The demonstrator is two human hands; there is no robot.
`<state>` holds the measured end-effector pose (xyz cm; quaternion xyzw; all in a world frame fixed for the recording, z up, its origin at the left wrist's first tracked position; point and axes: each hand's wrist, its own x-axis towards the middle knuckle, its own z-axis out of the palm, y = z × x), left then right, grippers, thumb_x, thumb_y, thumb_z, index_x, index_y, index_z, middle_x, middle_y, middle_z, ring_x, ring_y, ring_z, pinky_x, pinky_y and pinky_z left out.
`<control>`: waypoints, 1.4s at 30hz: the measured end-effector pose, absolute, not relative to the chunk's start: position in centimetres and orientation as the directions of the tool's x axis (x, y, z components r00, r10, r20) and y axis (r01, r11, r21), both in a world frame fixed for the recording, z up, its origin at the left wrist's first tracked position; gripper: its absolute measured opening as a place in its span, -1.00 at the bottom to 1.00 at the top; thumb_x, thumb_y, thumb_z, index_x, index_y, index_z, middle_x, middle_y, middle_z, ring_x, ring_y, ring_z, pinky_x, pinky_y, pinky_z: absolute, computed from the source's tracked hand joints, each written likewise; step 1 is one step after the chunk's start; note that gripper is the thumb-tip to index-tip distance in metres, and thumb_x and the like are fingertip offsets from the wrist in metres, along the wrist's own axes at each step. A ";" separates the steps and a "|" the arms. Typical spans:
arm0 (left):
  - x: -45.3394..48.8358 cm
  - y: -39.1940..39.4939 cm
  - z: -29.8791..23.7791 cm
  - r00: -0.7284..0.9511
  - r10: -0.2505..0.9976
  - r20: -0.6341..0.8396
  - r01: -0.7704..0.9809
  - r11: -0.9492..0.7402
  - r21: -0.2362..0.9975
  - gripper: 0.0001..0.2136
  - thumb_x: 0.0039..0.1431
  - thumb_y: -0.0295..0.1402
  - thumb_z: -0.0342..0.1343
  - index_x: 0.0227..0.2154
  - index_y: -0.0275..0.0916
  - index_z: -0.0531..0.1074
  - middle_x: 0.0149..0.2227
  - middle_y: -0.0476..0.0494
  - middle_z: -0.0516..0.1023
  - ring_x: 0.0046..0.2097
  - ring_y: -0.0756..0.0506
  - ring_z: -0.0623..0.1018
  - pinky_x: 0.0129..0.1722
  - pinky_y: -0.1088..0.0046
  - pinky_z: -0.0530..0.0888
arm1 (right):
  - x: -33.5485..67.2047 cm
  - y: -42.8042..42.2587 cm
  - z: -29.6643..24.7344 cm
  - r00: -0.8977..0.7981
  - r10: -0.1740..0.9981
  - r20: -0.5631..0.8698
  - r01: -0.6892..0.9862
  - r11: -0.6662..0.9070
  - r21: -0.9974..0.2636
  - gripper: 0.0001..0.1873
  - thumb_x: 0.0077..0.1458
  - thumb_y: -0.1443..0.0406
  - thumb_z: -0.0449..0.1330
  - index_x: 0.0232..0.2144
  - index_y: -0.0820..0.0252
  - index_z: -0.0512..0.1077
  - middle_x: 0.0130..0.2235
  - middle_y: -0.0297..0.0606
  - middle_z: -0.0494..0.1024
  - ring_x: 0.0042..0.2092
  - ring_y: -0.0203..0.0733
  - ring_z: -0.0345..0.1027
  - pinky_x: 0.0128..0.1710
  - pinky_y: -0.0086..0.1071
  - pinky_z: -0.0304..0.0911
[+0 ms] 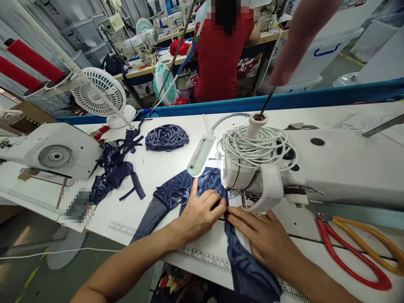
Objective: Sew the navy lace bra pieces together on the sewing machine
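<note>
A navy lace garment with sheer panels lies at the sewing machine, and one lace length hangs toward the table's front edge. My left hand pinches the fabric edge just left of the presser foot, its index finger stretched forward. Close against it, my right hand grips the same edge with its fingertips, the other fingers reaching toward the needle area. The needle itself is hidden behind the machine head. A small lamp stands over the lace.
Scissors with red and orange handles lie at right. A folded lace piece and dark lace straps lie left of centre. There is a second machine, a white fan and a person in red beyond.
</note>
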<state>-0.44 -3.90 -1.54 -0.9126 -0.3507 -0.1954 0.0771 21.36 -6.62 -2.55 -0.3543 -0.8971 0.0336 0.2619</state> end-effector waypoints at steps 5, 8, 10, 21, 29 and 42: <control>0.1 -3.9 -0.2 0.677 0.671 0.303 0.706 -0.708 -0.011 -0.73 0.25 -0.59 -0.11 -0.10 -0.28 0.42 -0.12 -0.22 0.51 0.02 -0.18 0.48 0.25 -0.32 0.07 | 21.6 -6.3 -2.4 -0.637 0.650 0.414 0.638 0.746 -0.189 -0.39 -0.06 0.63 -0.04 -0.02 0.16 0.45 0.04 -0.24 0.53 -0.21 -0.18 0.39 0.03 -0.12 0.06; -0.1 -4.9 0.8 0.570 0.748 0.340 0.799 -0.601 -0.018 -0.70 0.27 -0.60 -0.13 -0.03 -0.31 0.38 -0.01 -0.29 0.47 0.12 -0.21 0.42 0.26 -0.16 0.18 | 21.5 -6.6 -2.4 -0.634 0.640 0.435 0.614 0.758 -0.220 -0.40 -0.08 0.61 -0.02 -0.03 0.14 0.46 -0.01 -0.26 0.55 -0.13 -0.17 0.38 0.04 -0.16 0.07; -0.6 -5.3 1.1 0.499 0.762 0.412 0.828 -0.560 0.035 -0.69 0.27 -0.63 -0.17 -0.03 -0.32 0.37 -0.05 -0.27 0.49 0.08 -0.17 0.44 0.26 -0.06 0.24 | 21.3 -6.8 -2.3 -0.621 0.646 0.444 0.608 0.754 -0.246 -0.41 -0.09 0.61 -0.01 -0.05 0.12 0.47 -0.05 -0.28 0.57 -0.08 -0.19 0.37 0.03 -0.19 0.08; -1.2 -4.1 0.1 0.566 0.731 0.382 0.680 -0.676 0.285 -0.88 0.31 -0.36 0.01 -0.22 -0.27 0.41 -0.37 -0.10 0.39 -0.31 -0.07 0.37 -0.33 0.39 0.32 | 21.0 -7.1 -1.9 -0.619 0.643 0.450 0.554 0.764 -0.329 -0.47 -0.09 0.61 -0.01 -0.12 0.13 0.47 -0.11 -0.29 0.56 -0.04 -0.18 0.34 0.05 -0.22 0.05; -0.3 -5.3 -1.3 0.619 0.654 0.435 0.687 -0.719 0.103 -0.80 0.31 -0.53 -0.06 -0.24 -0.22 0.46 -0.41 -0.04 0.42 -0.36 -0.01 0.35 -0.28 0.38 0.25 | 20.9 -7.1 -1.9 -0.633 0.628 0.452 0.571 0.774 -0.276 -0.50 -0.13 0.59 0.03 -0.17 0.13 0.48 -0.17 -0.31 0.56 -0.09 -0.20 0.35 0.01 -0.23 0.07; 0.1 -5.6 -1.9 0.591 0.633 0.501 0.664 -0.734 0.144 -0.82 0.29 -0.52 0.01 -0.11 -0.26 0.43 -0.39 -0.06 0.51 -0.32 -0.04 0.46 -0.35 0.37 0.29 | 20.7 -7.1 -1.7 -0.620 0.635 0.462 0.562 0.769 -0.303 -0.53 -0.17 0.59 0.04 -0.21 0.17 0.46 -0.22 -0.32 0.57 -0.19 -0.21 0.35 0.00 -0.22 0.07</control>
